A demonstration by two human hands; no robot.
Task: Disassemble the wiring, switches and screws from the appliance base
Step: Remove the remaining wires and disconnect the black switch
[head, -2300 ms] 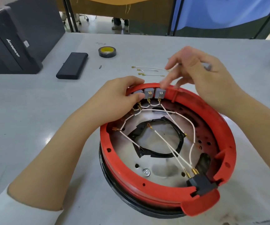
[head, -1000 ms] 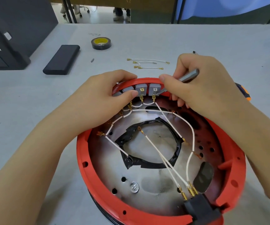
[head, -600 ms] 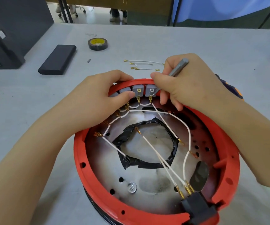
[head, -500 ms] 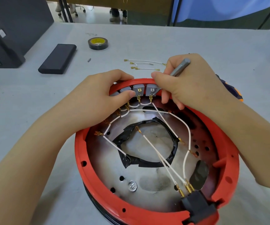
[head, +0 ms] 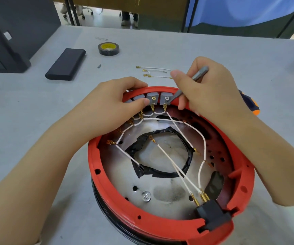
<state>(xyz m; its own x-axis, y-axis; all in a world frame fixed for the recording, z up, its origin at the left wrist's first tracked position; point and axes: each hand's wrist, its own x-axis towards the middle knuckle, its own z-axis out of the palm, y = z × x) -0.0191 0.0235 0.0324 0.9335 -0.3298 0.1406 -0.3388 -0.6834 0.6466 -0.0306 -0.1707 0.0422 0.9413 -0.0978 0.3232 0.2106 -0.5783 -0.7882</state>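
On the table, in the red base (head: 160, 225): left hand (head: 114, 110) gripping the rim by the switches (head: 153, 99), right hand (head: 211, 91) gripping a tool (head: 198, 76), prying the end switch (head: 165, 99); next, probably pop it out gently.

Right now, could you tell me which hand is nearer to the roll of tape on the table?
Left. The left hand grips the red base's far rim, just below the roll of tape; the right hand, holding a metal tool, sits further off to the tape's right.

The right hand (head: 211, 89) took a metal tool (head: 194, 82) into its grip and apparently set its tip against the rightmost switch (head: 165, 99).
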